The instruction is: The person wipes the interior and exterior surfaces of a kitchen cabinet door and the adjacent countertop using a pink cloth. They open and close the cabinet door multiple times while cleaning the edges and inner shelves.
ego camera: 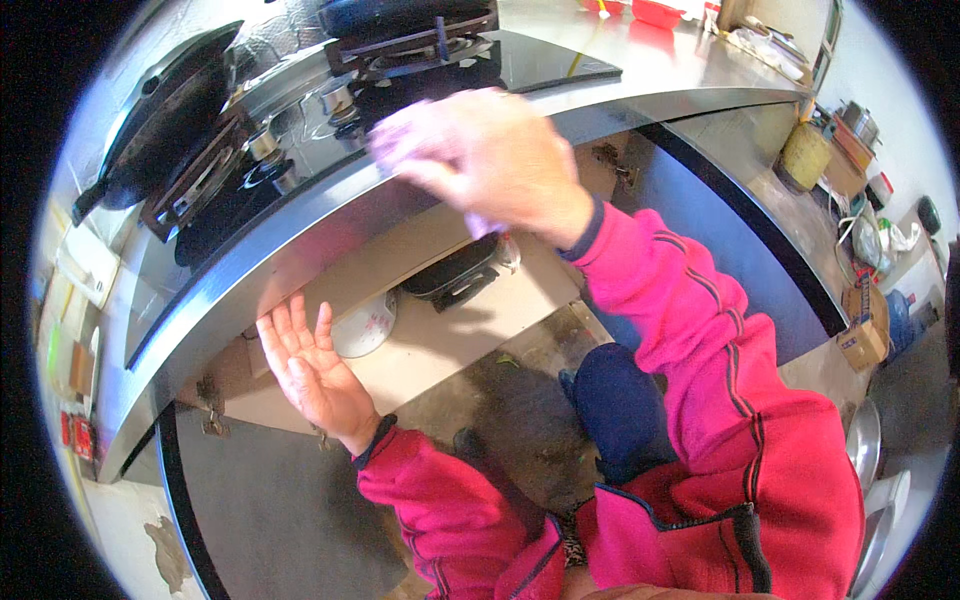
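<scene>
A lilac cloth (397,135) is bunched in my right hand (517,165), at the steel front edge (262,259) of the counter. Both hand and cloth are blurred. My left hand (326,390) holds nothing; its palm faces up and its fingers spread just below that edge, and I cannot tell whether the fingertips touch it. Behind the edge lies a black glass gas hob (296,176) with metal knobs (337,97). Below, the cabinet stands open, with a black pan (454,274) and a white lid or plate (365,330) on its shelf.
A wok (172,112) leans over the left burner, and another dark pan (405,15) sits on the far one. Cabinet doors swing out at left (292,502) and right (720,232). Red containers (656,13) stand on the counter. A cardboard box (862,322) is at right.
</scene>
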Action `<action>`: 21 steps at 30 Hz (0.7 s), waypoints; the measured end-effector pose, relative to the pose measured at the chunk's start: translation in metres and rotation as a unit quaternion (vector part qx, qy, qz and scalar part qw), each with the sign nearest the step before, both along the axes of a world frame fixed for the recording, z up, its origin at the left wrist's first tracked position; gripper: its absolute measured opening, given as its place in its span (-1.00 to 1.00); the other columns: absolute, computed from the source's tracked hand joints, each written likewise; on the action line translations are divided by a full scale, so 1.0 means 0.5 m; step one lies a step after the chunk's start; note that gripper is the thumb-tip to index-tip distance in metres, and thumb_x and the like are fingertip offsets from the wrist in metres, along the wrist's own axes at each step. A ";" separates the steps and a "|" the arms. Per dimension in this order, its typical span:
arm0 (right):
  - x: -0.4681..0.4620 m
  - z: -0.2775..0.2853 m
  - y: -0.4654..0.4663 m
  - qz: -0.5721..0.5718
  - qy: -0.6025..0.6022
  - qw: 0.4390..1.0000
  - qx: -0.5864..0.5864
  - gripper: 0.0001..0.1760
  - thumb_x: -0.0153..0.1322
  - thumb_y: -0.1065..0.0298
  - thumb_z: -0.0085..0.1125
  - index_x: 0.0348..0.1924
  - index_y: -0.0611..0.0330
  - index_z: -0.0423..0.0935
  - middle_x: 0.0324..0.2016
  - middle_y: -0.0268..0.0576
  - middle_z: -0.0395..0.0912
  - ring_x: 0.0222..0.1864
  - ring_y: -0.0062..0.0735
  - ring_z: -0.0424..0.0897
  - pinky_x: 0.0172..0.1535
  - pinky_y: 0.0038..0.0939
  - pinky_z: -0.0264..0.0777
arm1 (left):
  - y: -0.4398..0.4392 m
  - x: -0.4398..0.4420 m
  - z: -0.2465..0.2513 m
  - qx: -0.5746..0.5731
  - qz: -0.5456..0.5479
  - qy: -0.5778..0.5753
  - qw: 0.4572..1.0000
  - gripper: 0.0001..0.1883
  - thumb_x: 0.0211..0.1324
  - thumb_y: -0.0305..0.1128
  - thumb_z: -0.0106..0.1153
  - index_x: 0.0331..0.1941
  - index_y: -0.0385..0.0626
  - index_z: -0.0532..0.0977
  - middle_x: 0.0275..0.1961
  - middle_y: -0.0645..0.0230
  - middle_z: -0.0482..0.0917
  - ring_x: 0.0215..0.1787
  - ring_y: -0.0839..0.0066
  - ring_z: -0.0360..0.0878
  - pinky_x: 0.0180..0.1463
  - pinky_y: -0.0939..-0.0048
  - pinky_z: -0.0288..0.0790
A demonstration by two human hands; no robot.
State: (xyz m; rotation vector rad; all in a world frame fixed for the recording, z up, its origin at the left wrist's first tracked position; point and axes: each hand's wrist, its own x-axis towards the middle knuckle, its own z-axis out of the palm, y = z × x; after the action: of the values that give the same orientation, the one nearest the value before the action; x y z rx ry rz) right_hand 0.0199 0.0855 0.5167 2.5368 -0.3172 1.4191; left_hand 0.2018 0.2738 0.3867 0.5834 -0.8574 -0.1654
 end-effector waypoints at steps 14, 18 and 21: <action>-0.171 0.005 -0.180 -0.124 -0.012 0.992 0.036 -0.64 0.48 -0.11 0.14 -0.04 -0.17 0.71 -0.35 -0.07 0.55 -0.22 0.00 0.60 -0.15 -0.08 0.48 | 0.013 0.012 -0.003 0.001 -0.004 0.000 1.000 -0.21 0.42 -0.16 0.02 0.51 -0.43 -0.03 0.50 -0.19 0.18 0.55 -0.04 0.18 0.42 -0.03 0.33; -0.285 0.013 -0.258 -0.281 0.008 0.949 0.143 -0.50 0.46 -0.18 0.18 -0.18 0.13 0.67 -0.40 0.12 0.68 -0.27 0.12 0.70 -0.16 0.02 0.55 | 0.009 0.011 -0.005 0.001 -0.012 0.000 1.000 -0.17 0.40 -0.12 0.05 0.51 -0.43 -0.02 0.51 -0.20 0.17 0.55 -0.05 0.17 0.41 -0.02 0.33; -0.285 0.030 -0.243 -0.365 0.006 0.930 0.050 -0.63 0.41 -0.01 0.26 -0.21 0.14 0.66 -0.33 0.14 0.70 -0.24 0.14 0.70 -0.15 0.03 0.55 | 0.022 0.018 0.000 0.004 -0.005 0.001 1.000 -0.14 0.38 -0.08 0.08 0.51 -0.43 -0.01 0.51 -0.20 0.16 0.55 -0.05 0.17 0.40 -0.01 0.34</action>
State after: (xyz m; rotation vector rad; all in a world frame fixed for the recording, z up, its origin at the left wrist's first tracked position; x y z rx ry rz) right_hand -0.1224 -0.0362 0.5316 2.1161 -1.2033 1.0921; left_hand 0.2109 0.2846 0.3869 0.5856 -0.8580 -0.1786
